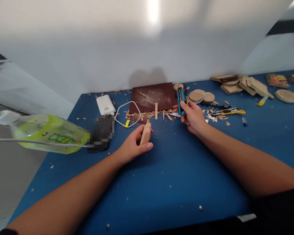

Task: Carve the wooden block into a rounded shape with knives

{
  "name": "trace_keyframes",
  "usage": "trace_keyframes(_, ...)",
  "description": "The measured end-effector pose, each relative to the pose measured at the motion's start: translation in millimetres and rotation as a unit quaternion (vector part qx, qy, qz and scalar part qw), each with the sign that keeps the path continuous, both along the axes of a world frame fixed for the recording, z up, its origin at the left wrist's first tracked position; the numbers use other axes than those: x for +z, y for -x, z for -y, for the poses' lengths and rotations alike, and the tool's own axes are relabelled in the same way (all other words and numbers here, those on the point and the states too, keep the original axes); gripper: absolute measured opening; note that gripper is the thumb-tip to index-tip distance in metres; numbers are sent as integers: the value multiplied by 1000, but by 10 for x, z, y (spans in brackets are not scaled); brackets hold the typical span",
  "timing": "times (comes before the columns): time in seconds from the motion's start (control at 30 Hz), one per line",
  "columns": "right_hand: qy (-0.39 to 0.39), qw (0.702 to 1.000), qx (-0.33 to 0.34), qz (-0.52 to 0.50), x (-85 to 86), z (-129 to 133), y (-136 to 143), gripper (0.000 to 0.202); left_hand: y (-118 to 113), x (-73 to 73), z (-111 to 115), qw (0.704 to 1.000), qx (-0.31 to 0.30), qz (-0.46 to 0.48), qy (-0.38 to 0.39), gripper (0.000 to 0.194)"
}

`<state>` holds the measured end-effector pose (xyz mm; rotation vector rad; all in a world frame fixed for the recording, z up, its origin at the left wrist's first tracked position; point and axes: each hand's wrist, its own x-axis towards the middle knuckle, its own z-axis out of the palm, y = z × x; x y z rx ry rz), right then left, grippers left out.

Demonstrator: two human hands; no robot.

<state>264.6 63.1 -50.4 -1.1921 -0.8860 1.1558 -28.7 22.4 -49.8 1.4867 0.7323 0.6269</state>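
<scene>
A carved piece of wood (145,134) stands upright in my left hand (134,143), with the thumb across its lower end. To the right, my right hand (192,116) is closed around a blue tool (180,99) with a dark strip along it; whether it has a blade out is not visible. Beyond the hands, a brown sheet (153,97) lies against the wall. Wood shavings (147,116) and a thin wooden strip (156,111) are at its front edge.
A bottle (54,132), a dark phone (100,133) and a white power bank with cable (106,105) are at the left. Wooden discs (197,95), a black marker (217,105), a yellow cutter (231,111) and wood blocks (250,85) lie on the blue table (166,189) at the right.
</scene>
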Motion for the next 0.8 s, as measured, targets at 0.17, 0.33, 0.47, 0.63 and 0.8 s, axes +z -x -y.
trace_keyframes(0.17, 15, 999, -28, -12, -40, -52, -47, 36, -1, 3, 0, 1000, -3, 0, 0, 61)
trace_keyframes(0.33, 2, 1000, -11, 7, -41, -48, -29, 32, -2, 15, 4, 1000, -3, -10, -2, 62)
trace_keyframes(0.47, -2, 1000, -16, 21, -33, -36, -21, 25, 0, 16, 5, 1000, -4, -1, 0, 61)
trace_keyframes(0.63, -5, 1000, -22, 20, -24, -37, -19, 19, 3, -1, -1, 1000, -6, 2, -4, 59)
trace_keyframes(0.8, -4, 1000, -26, 14, -27, -44, -26, 19, 2, -4, -3, 1000, -6, 0, -2, 60)
